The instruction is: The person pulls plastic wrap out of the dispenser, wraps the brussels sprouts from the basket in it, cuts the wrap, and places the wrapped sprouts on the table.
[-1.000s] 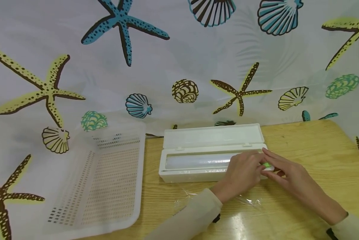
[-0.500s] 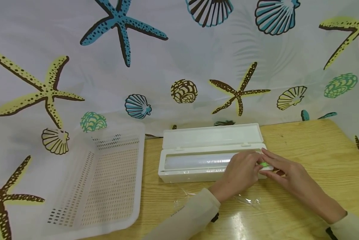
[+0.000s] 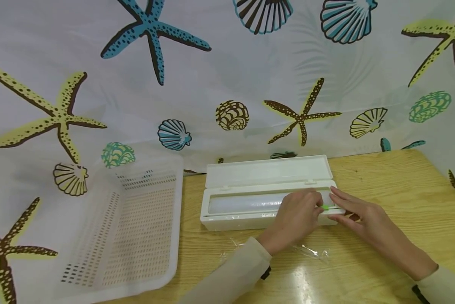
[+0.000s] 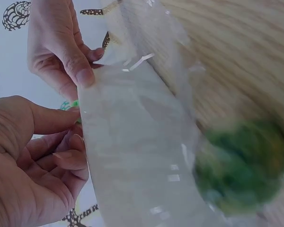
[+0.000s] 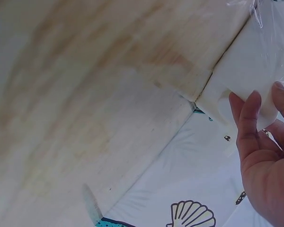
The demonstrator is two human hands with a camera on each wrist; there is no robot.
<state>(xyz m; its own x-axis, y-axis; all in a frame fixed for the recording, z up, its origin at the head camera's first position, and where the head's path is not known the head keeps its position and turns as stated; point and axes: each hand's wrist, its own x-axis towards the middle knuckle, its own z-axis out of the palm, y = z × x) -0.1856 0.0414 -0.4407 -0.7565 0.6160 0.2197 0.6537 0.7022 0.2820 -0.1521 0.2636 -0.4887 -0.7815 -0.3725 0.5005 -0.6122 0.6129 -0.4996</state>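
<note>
A white cling film dispenser [image 3: 227, 223] stands on the table with its lid [image 3: 269, 172] raised. Inside it lies a clear roll of film [image 3: 246, 203]. My left hand [image 3: 297, 213] pinches the small green cutter slider [image 3: 325, 207] on the front rail, a little in from the right end. My right hand [image 3: 364, 215] grips the dispenser's right end, thumb in front and fingers at the top and side. A sheet of clear film [image 3: 312, 252] hangs over the front onto the table. In the left wrist view, film covers the front wall, and the slider [image 4: 76, 105] shows at the left fingertips.
A white perforated basket [image 3: 175, 236] stands left of the dispenser. In the left wrist view, a blurred round green thing [image 4: 241, 165] appears near the film. Behind the wooden table [image 3: 394, 190] hangs a curtain [image 3: 212, 63] printed with starfish and shells.
My left hand has moved left along the dispenser's front rail, carrying the green slider away from the right end. My right hand keeps its grip there.
</note>
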